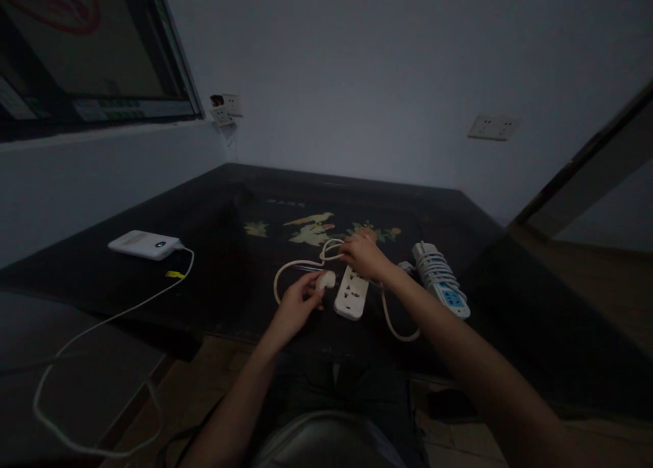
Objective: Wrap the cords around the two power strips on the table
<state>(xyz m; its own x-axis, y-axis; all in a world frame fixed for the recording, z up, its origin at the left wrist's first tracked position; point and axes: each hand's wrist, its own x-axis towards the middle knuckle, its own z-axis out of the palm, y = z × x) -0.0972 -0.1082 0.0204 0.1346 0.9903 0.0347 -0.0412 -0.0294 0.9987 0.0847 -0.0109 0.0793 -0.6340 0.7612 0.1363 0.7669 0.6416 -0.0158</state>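
Observation:
A white power strip [351,294] lies on the dark table [229,203] in front of me. My left hand [296,307] is closed round the strip's white plug [326,279], just left of the strip. My right hand [363,256] rests on the strip's far end, fingers curled over a loop of its white cable [292,266]. The cable also loops off to the right of the strip.
A second power strip [441,281] with its cord wound round it lies right of my right hand. A white power bank [144,244] with a white cable sits at the left. Wall sockets [494,126] are on the back wall.

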